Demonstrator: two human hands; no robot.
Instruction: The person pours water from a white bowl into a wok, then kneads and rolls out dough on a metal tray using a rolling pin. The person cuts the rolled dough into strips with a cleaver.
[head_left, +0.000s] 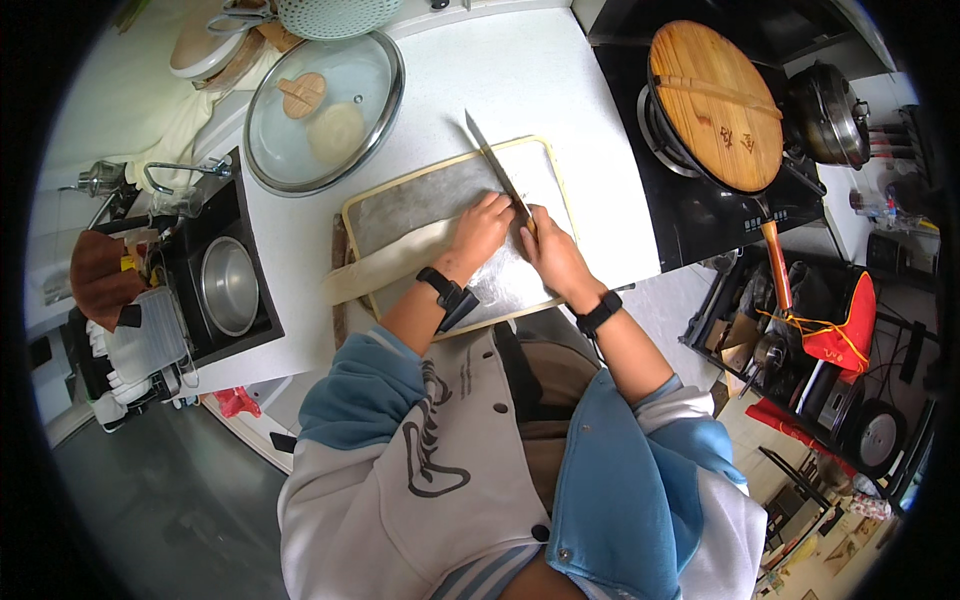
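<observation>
A long roll of pale dough (390, 257) lies across a yellow-rimmed cutting board (420, 191), its left part reaching past the board's edge. My left hand (484, 229) rests on the right end of the roll, with the fingers bent beside a knife blade. My right hand (555, 251) grips the handle of this long knife (495, 161), whose tip points away from me, past the board's far edge. Whether the blade touches the dough is hidden by my fingers. A wooden rolling pin (340, 315) shows partly under the left end of the roll.
Behind on the left, a glass lid (330, 82) covers a round piece of dough (336, 133). To the left is a black sink (193, 300) with a metal bowl (229, 286). A wok with a wooden lid (712, 112) and a steel pot (821, 116) stand on the stove at right.
</observation>
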